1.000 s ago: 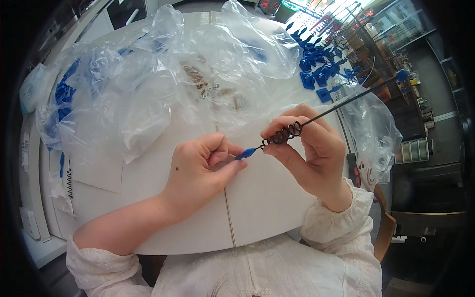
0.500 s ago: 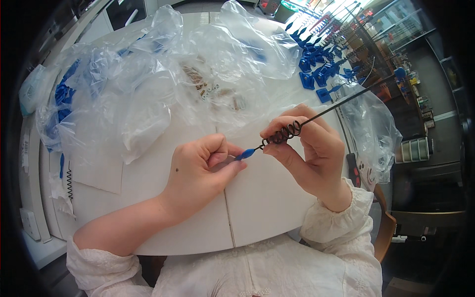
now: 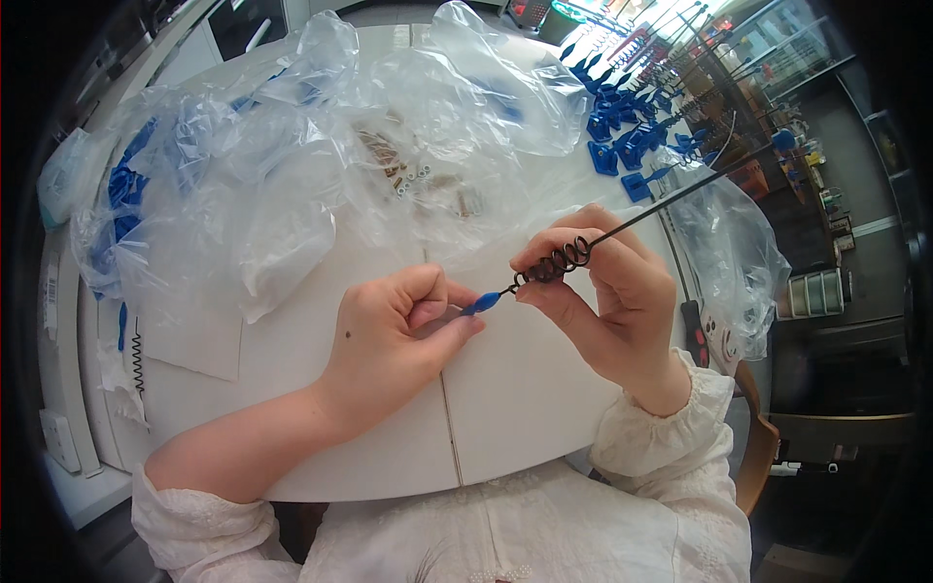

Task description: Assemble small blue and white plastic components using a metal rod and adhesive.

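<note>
My left hand [image 3: 394, 330] pinches a small blue plastic tip [image 3: 483, 302] between thumb and forefinger. The tip sits on the near end of a long thin black rod [image 3: 671, 199] that runs up and to the right, ending in a blue knob [image 3: 783, 140]. My right hand [image 3: 603, 291] grips a black coil spring [image 3: 556, 262] wound around the rod, fingers curled over it. Both hands hover just above the white table [image 3: 505, 398], near its front middle.
Crumpled clear plastic bags [image 3: 292, 185] cover the table's far half; some hold blue parts [image 3: 121, 185], others small beige pieces [image 3: 408, 175]. Blue plastic parts [image 3: 622, 146] lie at the back right. A loose black spring [image 3: 137, 355] rests at the left edge. Another clear bag [image 3: 739, 253] hangs at right.
</note>
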Action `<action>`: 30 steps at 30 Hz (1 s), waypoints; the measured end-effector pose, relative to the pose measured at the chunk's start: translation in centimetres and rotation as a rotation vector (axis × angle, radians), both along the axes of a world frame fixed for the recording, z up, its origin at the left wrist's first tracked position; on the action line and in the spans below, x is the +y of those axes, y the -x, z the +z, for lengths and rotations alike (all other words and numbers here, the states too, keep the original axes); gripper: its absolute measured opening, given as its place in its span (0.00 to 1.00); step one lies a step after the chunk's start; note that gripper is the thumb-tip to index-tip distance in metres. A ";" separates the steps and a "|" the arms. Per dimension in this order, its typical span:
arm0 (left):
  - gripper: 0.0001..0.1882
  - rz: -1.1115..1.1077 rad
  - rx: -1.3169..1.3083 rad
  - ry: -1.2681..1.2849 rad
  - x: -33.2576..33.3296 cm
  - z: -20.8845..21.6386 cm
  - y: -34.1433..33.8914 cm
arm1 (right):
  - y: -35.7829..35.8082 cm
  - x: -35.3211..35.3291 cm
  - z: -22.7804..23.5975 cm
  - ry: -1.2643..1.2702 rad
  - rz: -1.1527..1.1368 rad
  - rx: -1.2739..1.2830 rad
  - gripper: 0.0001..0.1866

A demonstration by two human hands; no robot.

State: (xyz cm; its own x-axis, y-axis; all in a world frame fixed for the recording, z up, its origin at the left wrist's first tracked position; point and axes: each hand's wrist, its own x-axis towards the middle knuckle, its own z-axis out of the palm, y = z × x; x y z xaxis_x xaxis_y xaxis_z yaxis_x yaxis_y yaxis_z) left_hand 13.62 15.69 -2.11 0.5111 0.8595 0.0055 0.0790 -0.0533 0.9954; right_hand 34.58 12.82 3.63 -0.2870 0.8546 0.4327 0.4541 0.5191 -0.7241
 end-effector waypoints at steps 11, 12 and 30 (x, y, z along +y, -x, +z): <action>0.25 0.000 -0.021 0.018 0.0 -0.2 0.0 | 0.5 0.4 -0.5 -0.088 -0.045 0.053 0.10; 0.25 -0.001 -0.012 0.009 0.0 -0.2 0.0 | 0.6 0.4 -0.5 -0.084 -0.047 0.057 0.09; 0.23 0.068 -0.059 -0.009 -0.1 -0.3 -0.3 | -0.1 0.1 -0.3 -0.011 0.013 -0.007 0.16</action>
